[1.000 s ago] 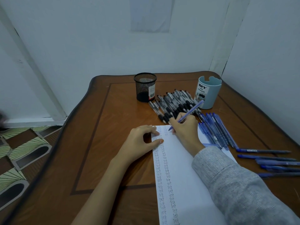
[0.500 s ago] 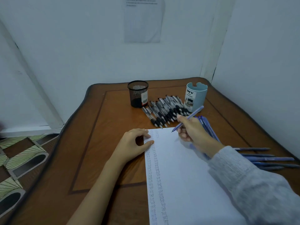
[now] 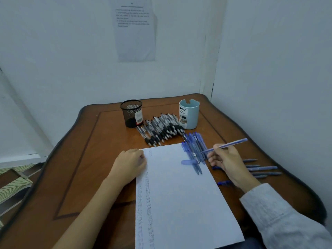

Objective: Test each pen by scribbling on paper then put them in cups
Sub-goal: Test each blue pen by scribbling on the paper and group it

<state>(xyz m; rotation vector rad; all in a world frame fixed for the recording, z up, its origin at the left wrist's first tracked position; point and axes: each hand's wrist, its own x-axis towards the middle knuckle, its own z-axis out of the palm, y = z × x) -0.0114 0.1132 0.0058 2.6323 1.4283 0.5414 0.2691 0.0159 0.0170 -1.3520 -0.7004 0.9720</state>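
A white sheet of paper [image 3: 179,194] with columns of scribbles down its left side lies on the wooden table [image 3: 86,159]. My left hand [image 3: 130,163] rests on the paper's top-left corner with fingers curled. To the right of the sheet, my right hand [image 3: 225,159] grips a blue pen [image 3: 228,145], lifted off the paper with its tip pointing left. A black mesh cup [image 3: 132,113] and a light blue cup [image 3: 189,114] stand at the back. A pile of black pens [image 3: 161,130] lies between them. Blue pens [image 3: 194,150] lie at the paper's top-right corner.
More blue pens [image 3: 262,170] lie in a row behind my right hand near the table's right edge. One blue pen [image 3: 223,182] lies under my right wrist. White walls close off the back and right. Patterned floor [image 3: 14,180] shows at the left.
My right hand has lifted the blue pen off the paper's top and carried it right, past the sheet's edge. My left hand stays on the paper's corner. The camera has tilted up.
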